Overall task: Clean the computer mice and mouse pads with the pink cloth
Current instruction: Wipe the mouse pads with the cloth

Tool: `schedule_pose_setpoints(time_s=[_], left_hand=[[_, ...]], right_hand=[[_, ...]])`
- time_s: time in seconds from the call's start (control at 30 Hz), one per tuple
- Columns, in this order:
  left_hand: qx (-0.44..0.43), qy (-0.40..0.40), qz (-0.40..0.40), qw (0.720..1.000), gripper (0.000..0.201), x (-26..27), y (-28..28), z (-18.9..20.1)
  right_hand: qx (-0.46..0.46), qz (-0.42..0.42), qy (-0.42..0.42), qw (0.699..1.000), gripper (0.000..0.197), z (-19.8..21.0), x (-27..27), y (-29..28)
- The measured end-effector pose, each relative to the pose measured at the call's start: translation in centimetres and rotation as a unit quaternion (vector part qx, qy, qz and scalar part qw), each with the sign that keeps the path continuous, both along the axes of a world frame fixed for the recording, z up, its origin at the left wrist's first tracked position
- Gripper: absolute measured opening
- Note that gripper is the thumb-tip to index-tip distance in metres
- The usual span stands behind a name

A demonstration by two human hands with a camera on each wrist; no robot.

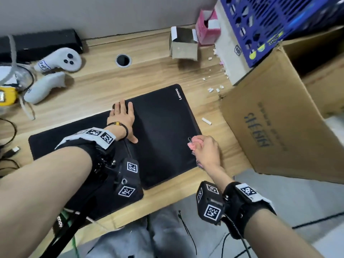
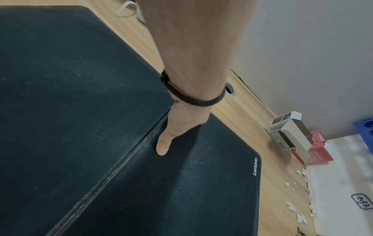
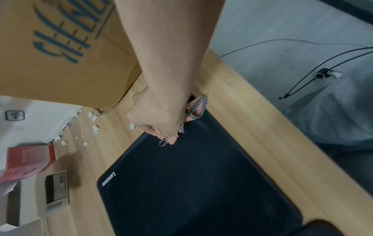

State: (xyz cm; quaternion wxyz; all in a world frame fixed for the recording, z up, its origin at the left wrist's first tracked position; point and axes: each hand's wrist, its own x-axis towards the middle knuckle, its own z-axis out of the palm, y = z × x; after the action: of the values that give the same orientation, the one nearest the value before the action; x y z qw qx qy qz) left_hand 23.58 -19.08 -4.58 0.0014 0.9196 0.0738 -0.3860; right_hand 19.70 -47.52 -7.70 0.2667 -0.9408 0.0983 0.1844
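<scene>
head view: two black mouse pads lie on the wooden surface (image 1: pixel 154 71), the right mouse pad (image 1: pixel 163 131) overlapping the left mouse pad (image 1: pixel 61 142). the left hand (image 1: pixel 122 118) rests flat on the right pad's left edge, fingers straight and close together. the right hand (image 1: pixel 205 151) is at that pad's right edge, fingers clamped on the bunched pink cloth (image 1: pixel 193 146). two white controllers (image 1: pixel 59 61) lie near the surface's far left corner, and one big cardboard box (image 1: pixel 279 123) stands at its right edge. no mouse is seen.

left wrist view: the left hand (image 2: pixel 181 126) presses on the right mouse pad (image 2: pixel 181 191) just beside its overlapping edge on the left mouse pad (image 2: pixel 70 95); only the thumb shows, straight.

right wrist view: the right hand (image 3: pixel 159 115) grips the pink cloth (image 3: pixel 191 111) in a fist, touching the right mouse pad (image 3: pixel 201 183) at its edge beside the cardboard box (image 3: pixel 60 47).
</scene>
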Motion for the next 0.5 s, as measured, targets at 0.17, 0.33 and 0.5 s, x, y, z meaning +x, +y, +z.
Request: schedule_pose_setpoints(time_s=[0.17,0.33,0.5], left_hand=[[-0.013,-0.006,0.003,1.000,0.142,-0.1,0.1,-0.2],[-0.027,-0.001,0.017,0.999,0.140,0.0,-0.2,-0.2],[-0.053,-0.007,0.044,0.998,0.141,-0.1,0.3,-1.1]], right_hand=[[-0.005,-0.014,-0.005,1.000,0.023,0.6,-1.0,-0.4],[-0.024,-0.019,-0.019,0.999,0.020,0.6,1.9,2.0],[0.015,0.013,-0.040,0.999,0.018,1.1,8.6,6.2]])
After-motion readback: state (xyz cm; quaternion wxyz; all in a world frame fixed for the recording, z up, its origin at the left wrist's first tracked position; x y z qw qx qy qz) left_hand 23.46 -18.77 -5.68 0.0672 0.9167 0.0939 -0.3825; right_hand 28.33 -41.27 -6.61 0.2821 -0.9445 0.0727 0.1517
